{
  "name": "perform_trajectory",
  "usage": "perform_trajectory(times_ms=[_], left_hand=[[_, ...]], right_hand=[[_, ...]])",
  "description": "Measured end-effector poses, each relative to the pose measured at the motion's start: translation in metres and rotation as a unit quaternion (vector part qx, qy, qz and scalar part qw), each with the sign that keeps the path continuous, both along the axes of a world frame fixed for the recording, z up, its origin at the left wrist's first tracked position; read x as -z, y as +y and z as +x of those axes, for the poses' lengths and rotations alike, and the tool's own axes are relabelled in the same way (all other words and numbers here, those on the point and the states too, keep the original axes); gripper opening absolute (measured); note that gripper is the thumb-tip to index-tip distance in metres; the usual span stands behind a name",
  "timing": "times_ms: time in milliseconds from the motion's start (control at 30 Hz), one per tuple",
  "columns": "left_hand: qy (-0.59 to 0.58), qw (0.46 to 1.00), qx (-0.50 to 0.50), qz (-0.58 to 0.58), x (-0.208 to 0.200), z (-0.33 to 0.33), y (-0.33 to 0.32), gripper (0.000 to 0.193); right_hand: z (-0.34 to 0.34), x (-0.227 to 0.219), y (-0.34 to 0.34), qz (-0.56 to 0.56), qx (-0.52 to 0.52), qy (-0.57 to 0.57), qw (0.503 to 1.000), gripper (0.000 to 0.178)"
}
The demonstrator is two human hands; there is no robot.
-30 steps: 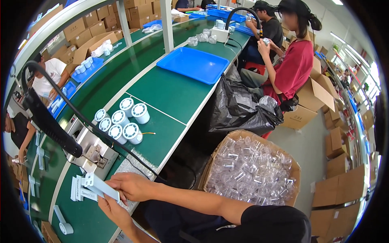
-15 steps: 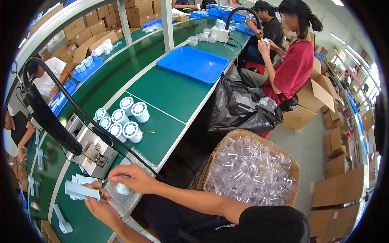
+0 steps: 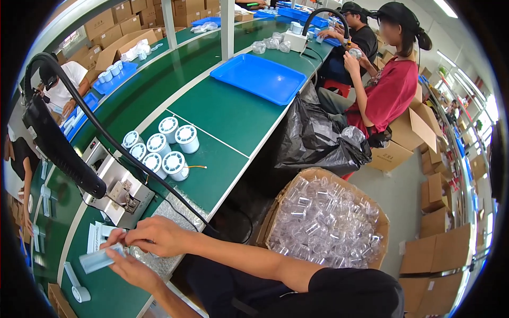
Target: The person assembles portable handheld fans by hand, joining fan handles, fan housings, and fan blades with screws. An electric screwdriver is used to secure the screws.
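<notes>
My left hand [image 3: 130,267] is closed around a light blue plastic handle-like piece [image 3: 101,258], long and flat-sided, held low over the green bench. Right beside it, my right hand [image 3: 159,237] is closed with its fingers pinched together at the near end of the pieces. What sits in that pinch is too small and covered to make out. More pale blue plastic [image 3: 97,237] shows just beyond my left fingers. Bubble wrap [image 3: 183,212] lies under and past my right wrist. Another light blue handle with a round end [image 3: 80,294] lies on the bench at the left.
A screw-feeding machine [image 3: 124,199] with a black hose [image 3: 95,127] stands beyond my hands. Several pale blue cylinders [image 3: 174,163] group behind it, one trailing a thin wire. Farther off lies a blue tray [image 3: 260,78]. A carton of clear plastic cups [image 3: 328,222] stands at right; a co-worker in red [image 3: 389,90] sits beyond.
My right hand has moved left and down to meet the piece in my left hand. The white cylinder seen under my right hand is now out of sight. The head view has shifted slightly.
</notes>
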State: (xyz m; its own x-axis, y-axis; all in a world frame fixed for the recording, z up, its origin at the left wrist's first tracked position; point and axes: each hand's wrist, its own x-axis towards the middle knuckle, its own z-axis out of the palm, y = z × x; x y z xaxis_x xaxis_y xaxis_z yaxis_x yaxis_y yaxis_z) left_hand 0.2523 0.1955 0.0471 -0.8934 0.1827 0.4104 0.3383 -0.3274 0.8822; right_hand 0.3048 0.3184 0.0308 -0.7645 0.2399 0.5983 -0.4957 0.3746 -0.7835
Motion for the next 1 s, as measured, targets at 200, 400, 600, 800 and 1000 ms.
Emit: perform_trajectory(times_ms=[200, 400, 600, 800, 1000], left_hand=[[0.019, 1.000, -0.009, 0.010, 0.025, 0.005, 0.030, 0.043], [0.055, 0.995, -0.069, -0.053, 0.028, 0.007, 0.027, 0.045], [-0.026, 1.000, 0.000, -0.003, 0.025, 0.001, 0.016, 0.045], [0.003, 0.997, 0.010, -0.081, 0.018, 0.007, 0.017, 0.036], [-0.025, 0.997, -0.027, -0.061, 0.015, 0.009, 0.025, 0.037]], right_hand=[[0.001, -0.007, 0.003, -0.022, -0.001, 0.015, 1.000, 0.010], [0.009, -0.016, 0.008, -0.104, -0.045, -0.025, 0.993, 0.012], [0.014, -0.013, 0.009, -0.247, -0.128, -0.031, 0.960, 0.017], [0.004, 0.003, 0.008, -0.205, -0.074, -0.077, 0.973, 0.016], [0.012, 0.013, 0.016, -0.188, 0.017, -0.044, 0.981, 0.015]])
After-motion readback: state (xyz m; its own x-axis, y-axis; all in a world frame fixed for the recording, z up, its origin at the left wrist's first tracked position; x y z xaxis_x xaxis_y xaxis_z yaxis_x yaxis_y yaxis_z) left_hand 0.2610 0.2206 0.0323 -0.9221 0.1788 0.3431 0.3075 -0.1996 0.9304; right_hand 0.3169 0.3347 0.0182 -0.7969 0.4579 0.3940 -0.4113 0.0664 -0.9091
